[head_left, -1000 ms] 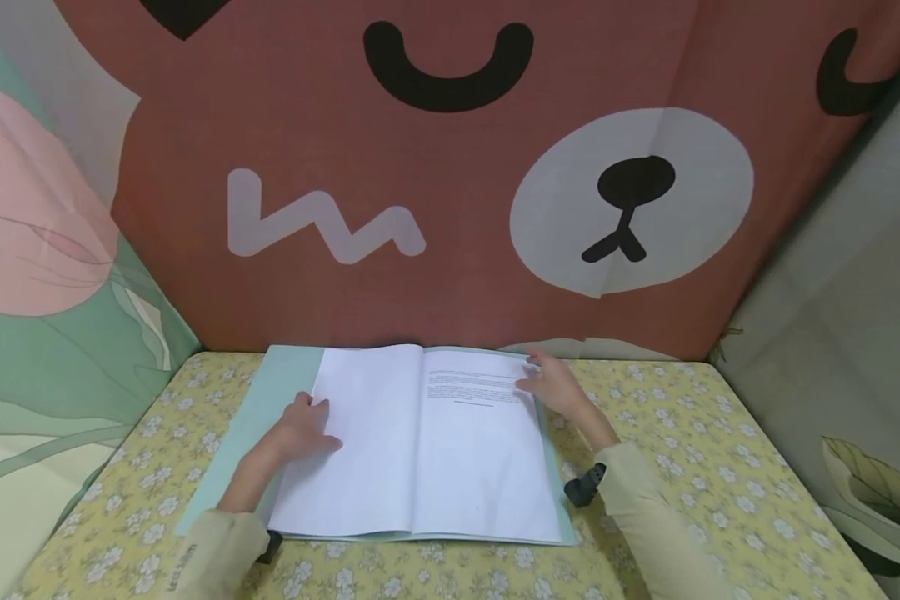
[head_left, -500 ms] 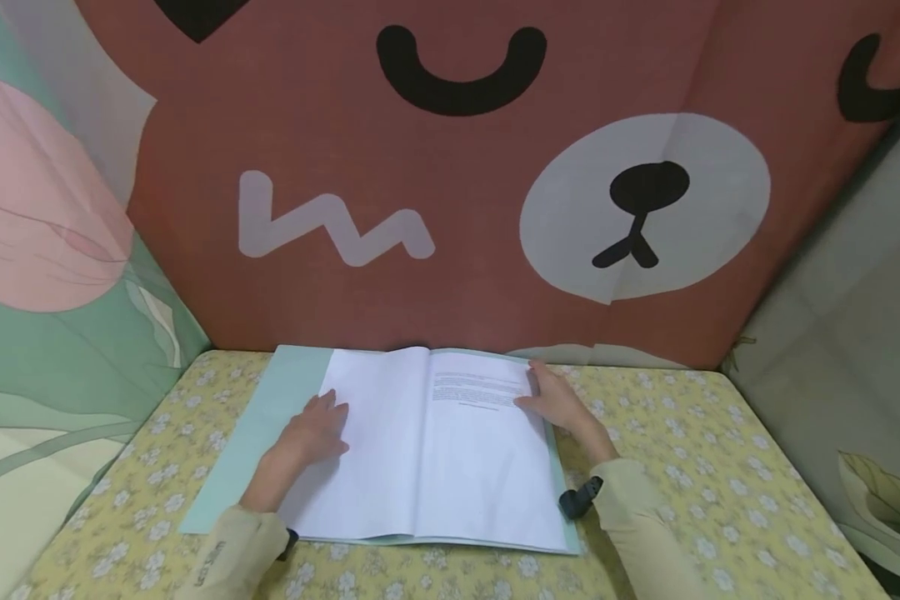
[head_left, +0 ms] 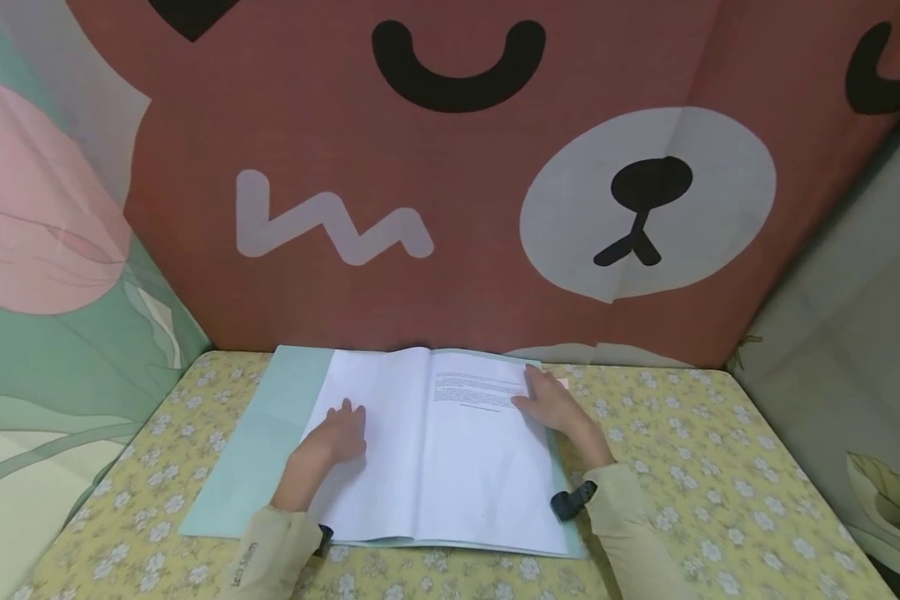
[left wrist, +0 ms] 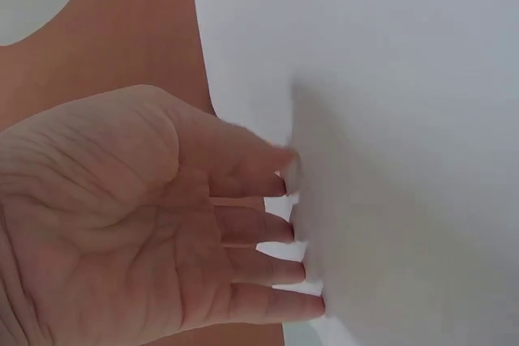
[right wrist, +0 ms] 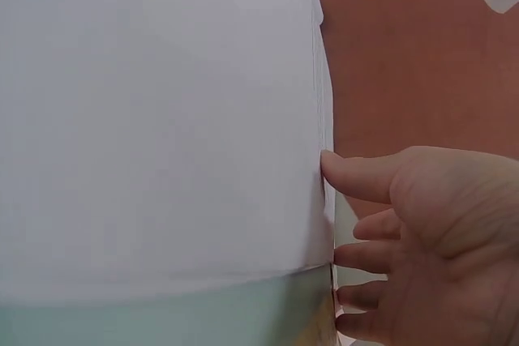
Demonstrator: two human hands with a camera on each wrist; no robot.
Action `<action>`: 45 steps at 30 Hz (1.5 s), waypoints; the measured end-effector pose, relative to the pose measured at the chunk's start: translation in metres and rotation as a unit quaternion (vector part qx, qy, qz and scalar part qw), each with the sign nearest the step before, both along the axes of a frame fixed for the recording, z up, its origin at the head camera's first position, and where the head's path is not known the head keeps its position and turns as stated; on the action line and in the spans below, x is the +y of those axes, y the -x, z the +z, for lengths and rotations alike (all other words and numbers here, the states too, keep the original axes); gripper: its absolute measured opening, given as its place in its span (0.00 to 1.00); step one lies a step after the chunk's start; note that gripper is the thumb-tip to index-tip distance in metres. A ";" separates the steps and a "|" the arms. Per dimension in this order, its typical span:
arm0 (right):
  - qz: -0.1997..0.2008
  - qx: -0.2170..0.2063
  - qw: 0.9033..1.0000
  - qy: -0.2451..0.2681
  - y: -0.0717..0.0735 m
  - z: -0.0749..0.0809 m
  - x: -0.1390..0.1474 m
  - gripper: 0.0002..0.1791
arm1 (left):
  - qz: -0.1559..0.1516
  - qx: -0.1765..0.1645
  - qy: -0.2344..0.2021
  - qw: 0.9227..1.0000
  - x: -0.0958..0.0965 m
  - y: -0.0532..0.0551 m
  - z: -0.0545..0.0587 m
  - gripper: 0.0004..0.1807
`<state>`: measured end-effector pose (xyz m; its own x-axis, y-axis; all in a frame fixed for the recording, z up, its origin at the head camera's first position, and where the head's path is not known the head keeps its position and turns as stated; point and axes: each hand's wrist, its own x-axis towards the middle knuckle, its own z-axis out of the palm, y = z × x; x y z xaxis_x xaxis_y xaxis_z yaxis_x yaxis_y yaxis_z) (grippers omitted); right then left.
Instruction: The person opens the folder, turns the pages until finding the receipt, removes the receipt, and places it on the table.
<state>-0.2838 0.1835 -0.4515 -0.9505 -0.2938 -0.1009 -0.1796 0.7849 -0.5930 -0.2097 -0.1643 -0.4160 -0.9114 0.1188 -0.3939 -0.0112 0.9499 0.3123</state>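
The yellow table [head_left: 690, 475], printed all over with white flowers, has rounded far corners at 10 and 2 o'clock and runs out of the head view at 6 o'clock. A book [head_left: 393, 458] lies open directly on it, spread from the middle toward 9 o'clock, its top reaching the far edge near 12. Its pale green cover [head_left: 243, 462] shows broadly at 9 o'clock, thinly at 3.
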 end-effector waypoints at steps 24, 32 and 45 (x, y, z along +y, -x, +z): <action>-0.031 0.014 0.999 -0.005 0.010 0.001 -0.010 0.39 | 0.054 0.010 -0.031 0.998 0.006 -0.003 -0.003 0.33; -0.039 0.047 0.998 0.026 0.009 0.004 -0.014 0.31 | 0.054 0.002 -0.030 0.998 0.008 -0.002 -0.006 0.33; -0.205 0.008 0.950 0.236 0.010 0.011 -0.011 0.21 | 0.054 0.009 -0.025 0.998 0.007 -0.003 -0.006 0.32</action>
<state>-0.2939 0.1727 -0.4402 -0.9951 0.0928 -0.0348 0.0722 0.4380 -0.8961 -0.2064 -0.1570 -0.4220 -0.9266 0.0379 -0.3741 -0.1075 0.9267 0.3602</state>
